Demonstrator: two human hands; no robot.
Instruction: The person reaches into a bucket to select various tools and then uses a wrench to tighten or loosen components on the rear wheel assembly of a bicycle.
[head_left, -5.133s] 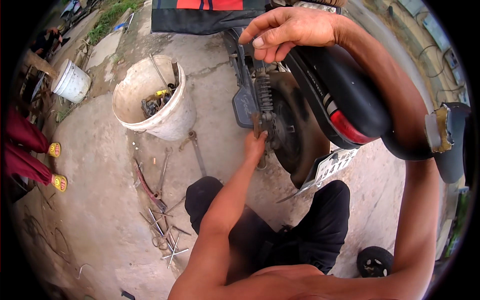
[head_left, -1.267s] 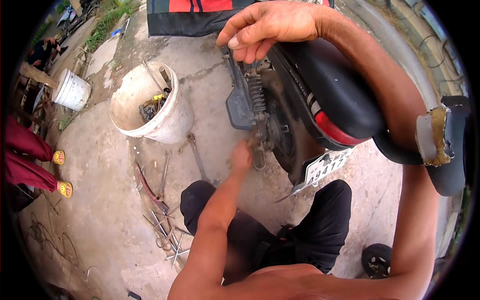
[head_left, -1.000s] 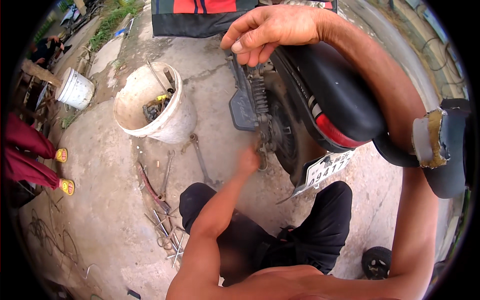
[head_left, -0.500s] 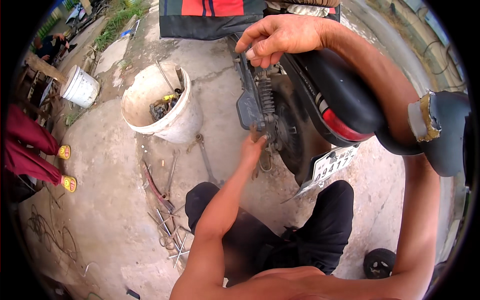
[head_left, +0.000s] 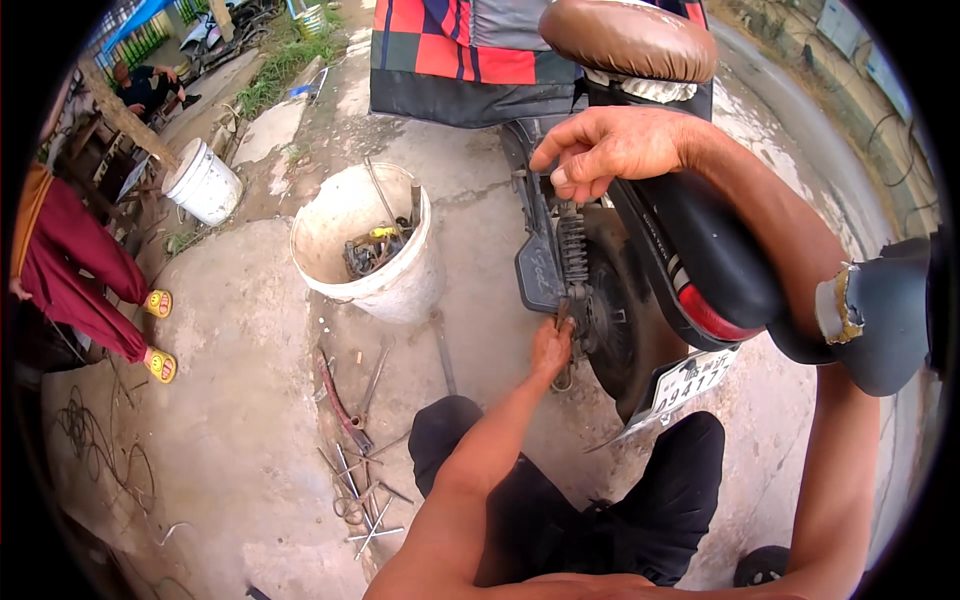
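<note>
My left hand [head_left: 551,347] reaches down beside the rear wheel [head_left: 612,300] of a parked two-wheeler, at the lower end of its coil-spring shock absorber [head_left: 572,243]. Its fingers are closed round a slim, dull object, too small and partly hidden to name. A dark plastic side cover [head_left: 540,275] sits just left of the spring. Above the top of the shock, my right hand [head_left: 622,150] hangs with fingers loosely bent and apart, nothing visible in it. My right forearm lies over the black seat piece [head_left: 715,235], near the red tail light [head_left: 712,314].
A white bucket [head_left: 385,290] with tools stands to the left. Wrenches [head_left: 373,380], a red-handled tool [head_left: 338,395] and several metal rods [head_left: 372,520] lie on the concrete. A second bucket [head_left: 205,190] and a person in maroon trousers [head_left: 85,265] are farther left. A licence plate [head_left: 690,383] juts out.
My view has tilted up, so the scene sits lower and farther right, with more of the brown round seat showing. Both hands keep roughly their places on the vehicle.
</note>
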